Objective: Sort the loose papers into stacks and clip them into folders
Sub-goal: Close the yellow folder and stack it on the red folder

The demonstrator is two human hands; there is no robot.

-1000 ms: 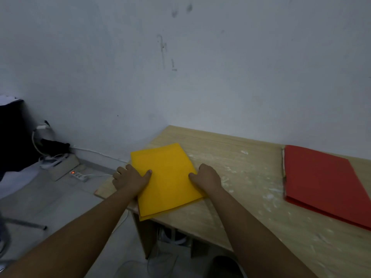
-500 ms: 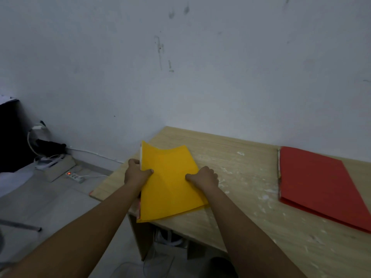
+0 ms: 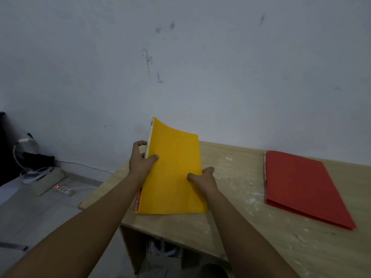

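A pale wooden table (image 3: 251,227) fills the lower right of my view, its top streaked with white scuffs, pushed up against a grey-white wall (image 3: 180,57) marked with a few dark smudges. On the far right of the table a red folder (image 3: 301,187) lies flat and closed, with a thin white edge of paper showing along its left side.

At the table's left end I hold a yellow folder (image 3: 172,173) tilted up, its near edge down at the tabletop and its far edge raised toward the wall. The cover is plain bright yellow and bows slightly, the top edge curving. A white spine strip with small print runs down its left side, and a bit of red shows at the lower left corner.

My left hand (image 3: 140,161) grips the folder's left edge, thumb pressed on the front cover and fingers curled round behind the spine. My right hand (image 3: 204,179) pinches the right edge lower down, thumb on the cover.

On the floor to the left, well apart from the table, sits a power strip (image 3: 64,190) with a red light glowing, among white cables.
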